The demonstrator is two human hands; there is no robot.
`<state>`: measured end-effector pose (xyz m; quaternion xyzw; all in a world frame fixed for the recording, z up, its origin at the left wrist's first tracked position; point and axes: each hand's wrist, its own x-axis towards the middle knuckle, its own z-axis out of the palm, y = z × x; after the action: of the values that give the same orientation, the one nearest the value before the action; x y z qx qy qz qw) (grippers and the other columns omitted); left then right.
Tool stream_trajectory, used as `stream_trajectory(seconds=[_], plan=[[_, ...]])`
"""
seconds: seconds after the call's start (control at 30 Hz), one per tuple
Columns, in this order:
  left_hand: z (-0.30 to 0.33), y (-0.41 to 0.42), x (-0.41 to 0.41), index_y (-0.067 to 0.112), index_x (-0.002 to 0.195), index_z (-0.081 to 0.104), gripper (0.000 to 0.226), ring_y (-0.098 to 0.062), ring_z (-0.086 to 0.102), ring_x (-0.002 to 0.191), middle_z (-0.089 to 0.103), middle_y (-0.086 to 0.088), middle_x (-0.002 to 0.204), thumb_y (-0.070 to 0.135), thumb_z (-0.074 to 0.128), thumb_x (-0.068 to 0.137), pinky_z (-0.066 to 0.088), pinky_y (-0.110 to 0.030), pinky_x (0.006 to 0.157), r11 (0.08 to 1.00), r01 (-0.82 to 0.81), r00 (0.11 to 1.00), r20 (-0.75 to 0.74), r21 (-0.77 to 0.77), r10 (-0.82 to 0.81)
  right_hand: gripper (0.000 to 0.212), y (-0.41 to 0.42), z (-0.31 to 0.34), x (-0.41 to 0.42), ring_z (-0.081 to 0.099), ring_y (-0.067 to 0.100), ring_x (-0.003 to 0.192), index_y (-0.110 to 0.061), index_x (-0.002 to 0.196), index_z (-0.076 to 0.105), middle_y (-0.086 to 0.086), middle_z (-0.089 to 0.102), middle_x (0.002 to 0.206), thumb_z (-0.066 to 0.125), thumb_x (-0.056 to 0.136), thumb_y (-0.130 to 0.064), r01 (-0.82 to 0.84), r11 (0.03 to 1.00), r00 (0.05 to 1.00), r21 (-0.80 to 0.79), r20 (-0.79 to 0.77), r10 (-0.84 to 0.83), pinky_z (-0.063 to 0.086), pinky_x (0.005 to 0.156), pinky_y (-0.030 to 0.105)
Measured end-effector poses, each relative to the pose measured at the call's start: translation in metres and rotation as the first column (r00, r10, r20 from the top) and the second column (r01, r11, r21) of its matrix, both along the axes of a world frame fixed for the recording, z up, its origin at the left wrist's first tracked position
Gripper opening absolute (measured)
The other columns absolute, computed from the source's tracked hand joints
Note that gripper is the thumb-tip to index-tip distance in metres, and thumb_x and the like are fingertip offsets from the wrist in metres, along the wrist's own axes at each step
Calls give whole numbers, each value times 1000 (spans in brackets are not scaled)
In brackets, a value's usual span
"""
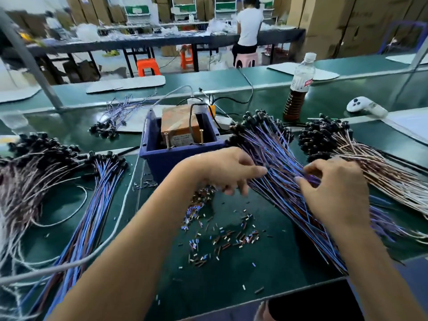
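A green-topped desk is stretching across a crowded workshop, with cartons stacked behind and a person in a white top sitting at a far bench. At its middle right, both hands are working into the wire bundle, a thick fan of blue, purple and brown leads lying slantwise on the mat, black caps at the far end. The left hand is closing its grip on the bundle's near edge, thumb and forefinger pinching strands while the other fingers are curling underneath. The right hand is lying on top, its grip hooking and pinching a few strands out of the mass. These leads are looking light, thin and limp, likely to slide and tangle, so taking hold mid-length with a gathering pinch is probably serving better than tugging a capped end. Just beside the left hand, a blue bin is holding a brown block. Cut sleeve scraps are littering the mat between the forearms. Farther out, a second blue bundle is lying to the left, a pale pinkish bundle to the right, and a bottle and a white controller are standing behind.
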<state>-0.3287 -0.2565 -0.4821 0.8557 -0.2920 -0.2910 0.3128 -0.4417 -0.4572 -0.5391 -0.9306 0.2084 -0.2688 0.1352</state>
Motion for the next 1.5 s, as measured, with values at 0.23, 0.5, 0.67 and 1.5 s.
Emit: stream_trajectory(seconds=[0.23,0.5,0.67,1.5], plan=[[-25,101,-20,12,91,64,33,-14,53,48,63,1,68,39,54,105,42,-22,46,978,-1,999,-41,207,10,10,124,-3,6,55,23,93,-19,95,73,-3,64,91,77,89,-25,-560,828,823,15,120,555,49,84,41],[-31,206,-1,13,92,64,20,-31,64,92,68,-7,93,33,62,94,50,-33,76,719,-644,715,538,261,446,16,257,-16,41,63,32,84,-15,90,72,6,69,88,59,97,-21,-791,560,560,248,-77,825,52,74,42],[-33,225,19,14,101,66,15,-33,63,101,69,-10,105,23,60,91,43,-34,75,601,-792,495,694,112,523,25,313,-13,82,52,38,69,-12,72,46,16,61,76,48,97,-10,-726,553,559,409,-117,821,38,61,39],[-38,222,60,11,91,60,11,-36,61,91,67,-13,97,22,60,92,42,-35,73,616,-784,501,662,75,557,16,314,-39,111,59,15,50,-18,114,57,3,61,82,52,107,-31,-499,319,600,806,56,798,56,58,44]])
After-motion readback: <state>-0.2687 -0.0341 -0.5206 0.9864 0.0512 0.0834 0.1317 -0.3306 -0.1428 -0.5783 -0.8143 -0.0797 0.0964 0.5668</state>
